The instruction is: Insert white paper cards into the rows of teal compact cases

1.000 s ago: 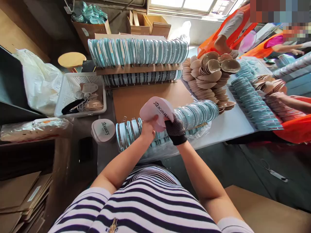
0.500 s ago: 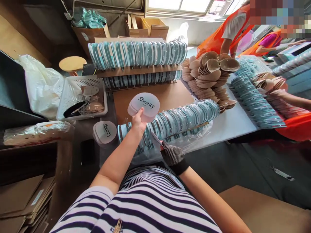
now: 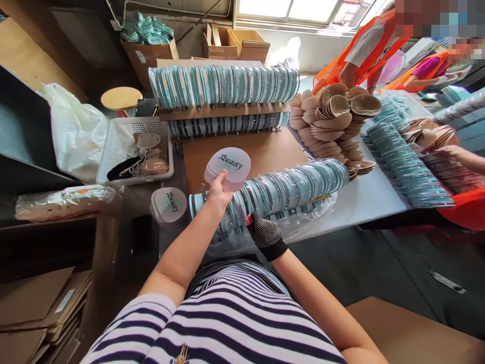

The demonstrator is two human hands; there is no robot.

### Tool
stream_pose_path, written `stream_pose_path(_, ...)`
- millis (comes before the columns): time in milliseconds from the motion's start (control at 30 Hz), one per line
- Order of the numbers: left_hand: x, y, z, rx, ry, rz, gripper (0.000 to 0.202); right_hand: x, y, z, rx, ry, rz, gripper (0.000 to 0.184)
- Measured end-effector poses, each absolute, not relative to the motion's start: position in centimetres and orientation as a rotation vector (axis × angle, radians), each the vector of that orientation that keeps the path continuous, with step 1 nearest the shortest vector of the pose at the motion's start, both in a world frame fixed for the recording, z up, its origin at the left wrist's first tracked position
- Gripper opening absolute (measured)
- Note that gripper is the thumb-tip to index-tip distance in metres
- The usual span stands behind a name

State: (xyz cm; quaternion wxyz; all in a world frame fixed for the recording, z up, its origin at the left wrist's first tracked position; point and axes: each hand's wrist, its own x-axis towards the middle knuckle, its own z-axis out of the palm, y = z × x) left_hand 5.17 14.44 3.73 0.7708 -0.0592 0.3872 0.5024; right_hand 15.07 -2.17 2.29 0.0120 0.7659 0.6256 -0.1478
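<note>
My left hand grips a stack of frosted round "beauty" lids above the near row of teal-rimmed clear cases. My right hand, in a dotted black glove, is closed on one case at the near end of that row. A second stack of "beauty" lids lies on the table to the left.
Two more rows of teal cases stand on cardboard at the back. A white basket holds odd pieces at left. Beige cups are piled right, where people in orange vests work. Cardboard sheets lie lower left.
My right hand let go of the lids, dropped back to the near row and closed on a case. My left hand kept the lid stack, now flat and facing up.
</note>
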Motion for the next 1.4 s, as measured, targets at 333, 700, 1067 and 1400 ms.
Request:
stream_pose_path(333, 5.2, 14.2, 3.0, -0.08, 0.825, 1.12, 0.019, 14.7, 0.6, 1.2, 2.309, 1.978, -0.385, 0.029)
stream_pose_path(700, 6.3, 12.9, 3.0, 0.048, 0.833, 1.267, 0.034, 18.1, 1.5, 0.7, 2.697, 1.888, -1.829, 0.042)
stream_pose_path(1067, 6.5, 10.1, 3.8, 0.215, 0.827, 1.296, 0.03, 18.1, 5.0, 6.2, 2.692, 2.654, 0.16, 0.048)
stream_pose_path(1400, 2.2, 12.9, 4.1, 0.204, 0.853, 1.386, 0.04, 17.6, -3.2, 6.5, 2.853, 2.233, -0.04, 0.048)
